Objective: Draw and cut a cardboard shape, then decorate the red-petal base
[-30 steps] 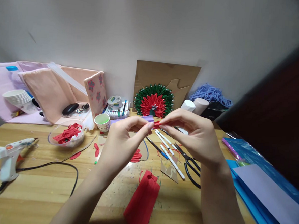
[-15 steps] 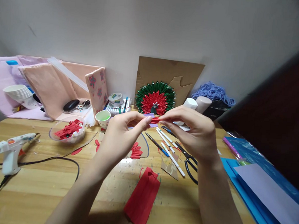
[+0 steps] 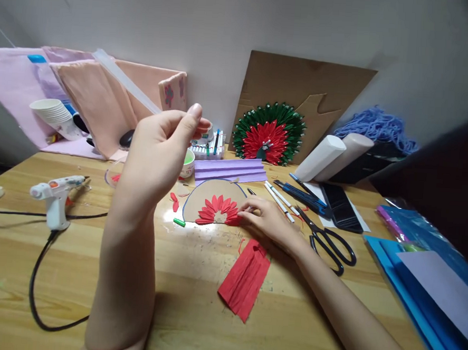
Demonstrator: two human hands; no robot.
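A half-round cardboard piece (image 3: 201,197) with a blue outlined edge lies on the table, red crepe-paper petals (image 3: 218,201) fanned along its straight side. At its right end my right hand (image 3: 269,217) pinches a red petal (image 3: 233,219) against the board, thumb and fingertips together. My left hand (image 3: 160,149) is raised in front of the marker box, thumb against curled fingers; anything between them is hidden. A folded strip of red crepe paper (image 3: 245,278) rests nearer me, below the right hand. A green cap (image 3: 179,222) sits by the board's left corner.
A white glue gun (image 3: 56,196) with a black cord stands left. Black-handled scissors (image 3: 327,239), white markers (image 3: 280,201) and a box cutter (image 3: 302,197) lie right. Behind, a green-and-red peacock craft (image 3: 268,135) leans on cardboard. Purple folded paper (image 3: 230,169) lies beyond the board.
My hands have parted: the right came down to the half-round board with the red piece, the left lifted up and left. The view has shifted, uncovering the board.
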